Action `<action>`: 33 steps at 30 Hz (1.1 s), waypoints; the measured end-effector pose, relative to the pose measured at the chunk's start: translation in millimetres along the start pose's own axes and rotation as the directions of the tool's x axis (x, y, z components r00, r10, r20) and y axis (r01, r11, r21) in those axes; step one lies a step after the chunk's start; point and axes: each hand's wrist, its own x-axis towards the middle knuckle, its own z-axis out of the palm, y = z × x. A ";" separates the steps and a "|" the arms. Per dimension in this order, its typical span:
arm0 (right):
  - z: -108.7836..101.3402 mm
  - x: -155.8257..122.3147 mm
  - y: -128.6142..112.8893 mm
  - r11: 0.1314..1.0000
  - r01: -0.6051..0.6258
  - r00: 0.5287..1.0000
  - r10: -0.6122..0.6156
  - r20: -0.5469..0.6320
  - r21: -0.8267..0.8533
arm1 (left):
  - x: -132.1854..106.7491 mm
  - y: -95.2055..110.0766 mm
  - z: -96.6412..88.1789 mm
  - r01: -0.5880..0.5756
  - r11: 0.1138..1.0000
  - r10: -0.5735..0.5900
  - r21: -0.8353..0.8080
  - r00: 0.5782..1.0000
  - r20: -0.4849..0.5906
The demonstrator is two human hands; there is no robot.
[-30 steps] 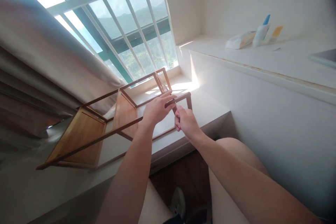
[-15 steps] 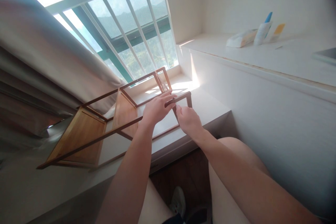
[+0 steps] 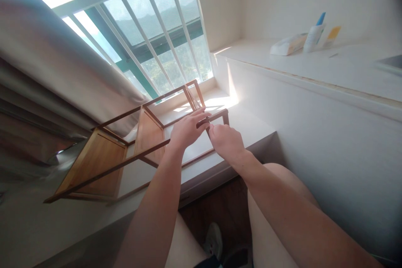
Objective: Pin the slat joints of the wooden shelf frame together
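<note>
A wooden shelf rack lies on its side on a white window ledge. My left hand rests on the rack's near top rail, fingers stretched along the bar and curled over it. My right hand is closed just to the right of the left hand, at the rack's end frame, with its fingers pinched round a thin dark tool that is mostly hidden by the hand. The back of the right hand faces me.
A barred window and a grey curtain stand behind the rack. A white shelf at the right carries a box and two tubes. My bare knees and a shoe are below.
My right hand has rolled over at the rack's end frame, so its back now faces me and the thin tool is hidden. The left hand and the rack have stayed put.
</note>
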 end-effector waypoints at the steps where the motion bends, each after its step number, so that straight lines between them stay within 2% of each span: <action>1: 0.7 0.5 0.3 1.000 -0.002 1.000 0.002 0.000 0.023 | 0.1 0.1 -0.1 0.001 1.000 -0.001 0.001 1.000 0.004; 6: 11.2 5.2 6.2 0.969 0.015 1.000 -0.009 -0.026 0.247 | 0.3 0.9 -1.0 0.001 1.000 -0.001 0.004 1.000 0.009; 9: 20.9 8.2 9.0 0.864 0.027 0.999 -0.006 -0.044 0.503 | 0.6 2.2 -2.3 0.009 1.000 -0.009 0.011 1.000 0.015; 11: 26.6 8.7 7.9 0.717 -0.012 1.000 0.021 -0.004 0.697 | 0.9 3.1 -3.0 0.025 1.000 -0.025 0.016 0.999 0.023; 15: 30.8 5.8 -0.2 0.325 -0.127 0.992 0.040 0.120 0.937 | 1.2 4.4 -3.4 0.036 0.999 -0.036 0.012 0.999 0.024; 19: 26.9 2.0 -7.4 0.019 -0.178 0.984 0.017 0.178 0.984 | 0.6 4.5 -3.3 0.038 0.999 -0.038 0.006 0.999 0.018; 21: 24.3 1.1 -9.0 -0.089 -0.217 0.976 -0.014 0.216 0.972 | 0.4 4.1 -3.0 0.032 0.999 -0.032 0.004 0.999 0.015; 23: 22.7 0.8 -9.8 -0.158 -0.257 0.966 -0.044 0.253 0.953 | 0.4 3.2 -2.5 0.022 1.000 -0.022 0.000 1.000 0.010; 25: 23.2 0.6 -10.2 -0.180 -0.269 0.963 -0.055 0.263 0.946 | 0.7 2.2 -1.8 0.010 1.000 -0.010 -0.003 1.000 0.005; 27: 26.5 -0.1 -10.2 -0.129 -0.229 0.974 -0.031 0.227 0.965 | 1.0 1.4 -1.3 0.004 1.000 -0.004 0.000 1.000 0.000; 33: 42.2 -6.8 -6.0 0.282 -0.082 0.996 -0.020 0.092 0.956 | 0.6 1.8 -1.5 0.015 1.000 -0.015 0.016 1.000 0.003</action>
